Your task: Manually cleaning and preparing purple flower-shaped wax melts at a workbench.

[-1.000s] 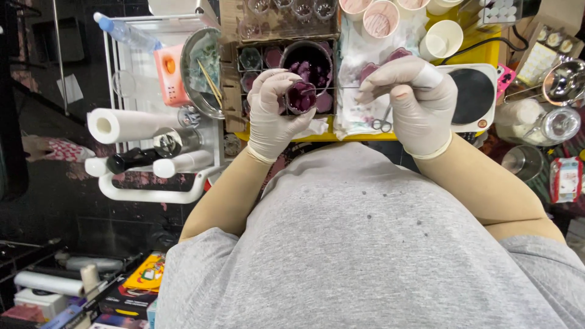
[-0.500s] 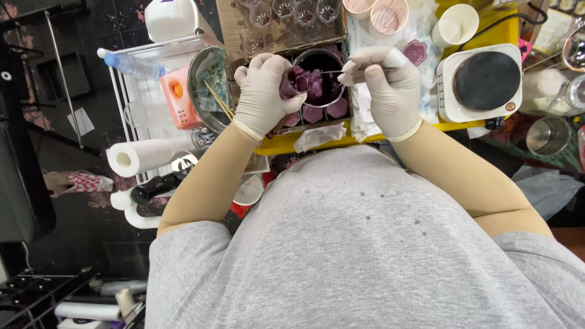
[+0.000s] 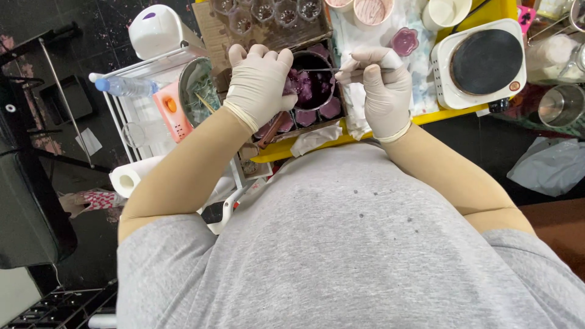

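Both hands are gloved and up over the yellow tabletop (image 3: 426,116). The left hand (image 3: 259,82) is curled around a small clear cup with purple stuff in it (image 3: 291,83), held right at the 9 o'clock rim of the dark pot (image 3: 312,61) of purple chunks; the glove hides most of the cup. The right hand (image 3: 378,85) is pinched shut on a thin metal tool (image 3: 332,70), looks like tweezers, lying flat with the tip poking toward 9 o'clock over the pot. The hands sit apart, pot between them.

Around the pot there's a tray of purple flower-shaped pieces (image 3: 332,108), just at its 6 o'clock. At 3 o'clock of the right hand is a white single-burner hot plate (image 3: 484,61). One purple flower piece (image 3: 405,41) lies on the white cloth (image 3: 420,91) at 1 o'clock of that hand. Off at 9 o'clock of the left hand: a metal bowl (image 3: 198,88), an orange gadget (image 3: 170,113) and a water bottle (image 3: 125,86).
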